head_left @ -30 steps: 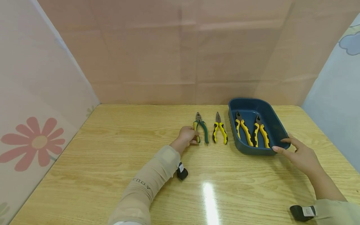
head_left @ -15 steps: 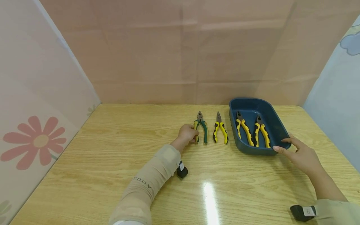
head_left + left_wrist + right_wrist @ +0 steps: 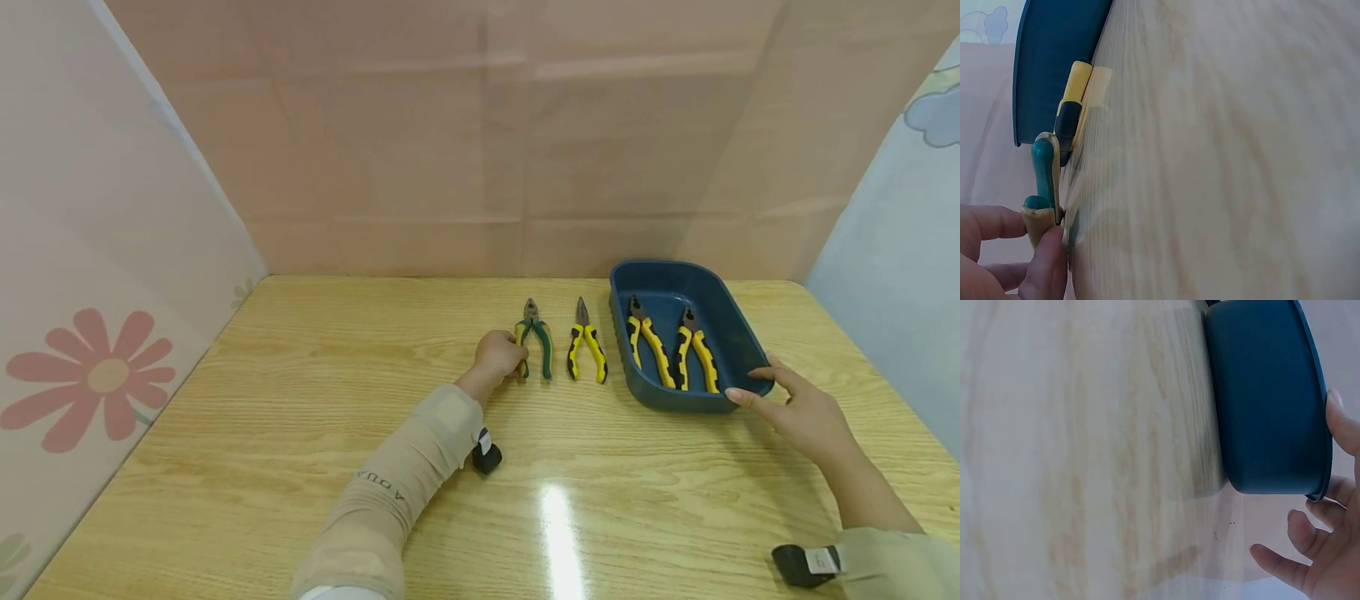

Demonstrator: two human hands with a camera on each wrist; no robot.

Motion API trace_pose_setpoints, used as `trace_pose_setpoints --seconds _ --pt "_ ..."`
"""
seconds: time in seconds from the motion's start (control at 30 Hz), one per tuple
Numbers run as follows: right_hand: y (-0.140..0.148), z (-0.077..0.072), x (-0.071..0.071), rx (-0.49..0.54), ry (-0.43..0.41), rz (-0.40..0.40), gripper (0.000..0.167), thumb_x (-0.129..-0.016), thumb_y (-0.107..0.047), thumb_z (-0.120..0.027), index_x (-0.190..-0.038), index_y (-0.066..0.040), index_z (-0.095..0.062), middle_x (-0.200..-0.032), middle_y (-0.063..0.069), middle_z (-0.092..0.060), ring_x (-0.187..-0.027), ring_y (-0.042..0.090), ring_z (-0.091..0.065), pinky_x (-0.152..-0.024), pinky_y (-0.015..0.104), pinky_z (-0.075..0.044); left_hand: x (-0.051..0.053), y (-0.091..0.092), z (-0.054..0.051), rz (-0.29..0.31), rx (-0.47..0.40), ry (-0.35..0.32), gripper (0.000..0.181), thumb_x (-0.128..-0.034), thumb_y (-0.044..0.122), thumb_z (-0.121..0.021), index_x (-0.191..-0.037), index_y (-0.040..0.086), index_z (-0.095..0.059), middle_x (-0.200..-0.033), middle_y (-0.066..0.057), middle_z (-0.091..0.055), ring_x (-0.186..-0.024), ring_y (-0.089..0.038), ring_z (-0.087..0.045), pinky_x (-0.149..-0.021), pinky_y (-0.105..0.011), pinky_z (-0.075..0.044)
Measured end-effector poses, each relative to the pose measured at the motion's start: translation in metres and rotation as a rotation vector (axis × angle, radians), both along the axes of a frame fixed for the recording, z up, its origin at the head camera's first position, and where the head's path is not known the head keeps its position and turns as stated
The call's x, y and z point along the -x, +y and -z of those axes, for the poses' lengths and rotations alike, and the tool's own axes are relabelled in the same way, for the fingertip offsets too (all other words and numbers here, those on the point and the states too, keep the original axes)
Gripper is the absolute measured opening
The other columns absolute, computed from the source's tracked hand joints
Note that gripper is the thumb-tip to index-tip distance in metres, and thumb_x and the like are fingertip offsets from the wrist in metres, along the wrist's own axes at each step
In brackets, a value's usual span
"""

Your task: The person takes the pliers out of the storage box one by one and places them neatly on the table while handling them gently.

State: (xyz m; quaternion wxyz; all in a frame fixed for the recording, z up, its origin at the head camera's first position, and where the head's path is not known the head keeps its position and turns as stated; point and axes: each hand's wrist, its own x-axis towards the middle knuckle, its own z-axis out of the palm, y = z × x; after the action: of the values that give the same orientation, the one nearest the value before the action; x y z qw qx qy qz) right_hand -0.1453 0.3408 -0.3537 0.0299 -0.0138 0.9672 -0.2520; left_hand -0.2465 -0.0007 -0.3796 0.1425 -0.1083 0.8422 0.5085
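Observation:
Green-and-yellow pliers lie on the table with their handles spread. My left hand pinches their left handle; in the left wrist view the thumb and fingers of the left hand close on that handle's end. Just right of them lie yellow-and-black long-nose pliers. The blue tray holds two yellow-and-black pliers side by side. My right hand grips the tray's near right corner, thumb on the rim, as the right wrist view shows beside the tray wall.
The wooden table extends left and in front of the tools. A brown backdrop stands along its back edge, with patterned walls at the left and right. Black wrist cameras hang at both sleeves.
The green-and-yellow pliers' handles look slightly closer together than a second ago, with my left hand still on the left one. My right hand and the tray stay in place.

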Motion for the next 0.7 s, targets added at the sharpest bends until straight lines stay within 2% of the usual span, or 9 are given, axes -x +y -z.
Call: trace_pose_setpoints --seconds 0.13,0.3,0.57,0.7 --pt "-0.0001 -0.0002 -0.0008 0.006 -0.003 0.002 0.067 -0.086 -0.043 -0.047 -0.124 0.010 -0.032 -0.140 0.021 0.002 -0.101 0.057 -0.027 -0.067 0.061 -0.030 -0.0001 0.0006 -0.0006 0.012 0.034 0.009 0.024 -0.0824 0.007 -0.056 -0.105 -0.001 -0.057 -0.073 -0.009 -0.056 -0.049 -0.013 -0.053 -0.043 -0.020 -0.045" --pt "-0.0008 -0.0009 -0.0017 0.006 0.001 0.002 0.066 -0.086 -0.043 -0.047 -0.124 0.009 -0.032 -0.140 0.021 0.001 -0.099 0.055 -0.029 -0.066 0.060 -0.031 -0.0013 0.0011 -0.0015 0.051 0.134 0.043 0.019 -0.0824 0.009 -0.056 -0.098 -0.001 -0.059 -0.068 -0.006 -0.054 -0.048 -0.011 -0.049 -0.041 -0.019 -0.040" --pt "-0.0009 -0.0004 -0.0016 0.011 0.016 0.000 0.066 -0.086 -0.042 -0.047 -0.124 0.010 -0.033 -0.140 0.020 0.001 -0.099 0.055 -0.029 -0.065 0.059 -0.032 -0.0035 0.0015 -0.0036 0.094 0.256 0.084 0.017 -0.0818 0.014 -0.058 -0.092 0.001 -0.058 -0.069 -0.005 -0.051 -0.053 -0.013 -0.047 -0.044 -0.019 -0.038" --pt "-0.0002 0.0014 -0.0015 0.014 0.025 0.003 0.065 -0.086 -0.042 -0.048 -0.123 0.010 -0.034 -0.140 0.021 0.000 -0.090 0.046 -0.040 -0.060 0.050 -0.036 -0.0040 0.0017 -0.0042 0.114 0.308 0.095 0.015 -0.0814 0.015 -0.059 -0.088 0.002 -0.058 -0.070 -0.004 -0.051 -0.055 -0.014 -0.048 -0.044 -0.020 -0.037"
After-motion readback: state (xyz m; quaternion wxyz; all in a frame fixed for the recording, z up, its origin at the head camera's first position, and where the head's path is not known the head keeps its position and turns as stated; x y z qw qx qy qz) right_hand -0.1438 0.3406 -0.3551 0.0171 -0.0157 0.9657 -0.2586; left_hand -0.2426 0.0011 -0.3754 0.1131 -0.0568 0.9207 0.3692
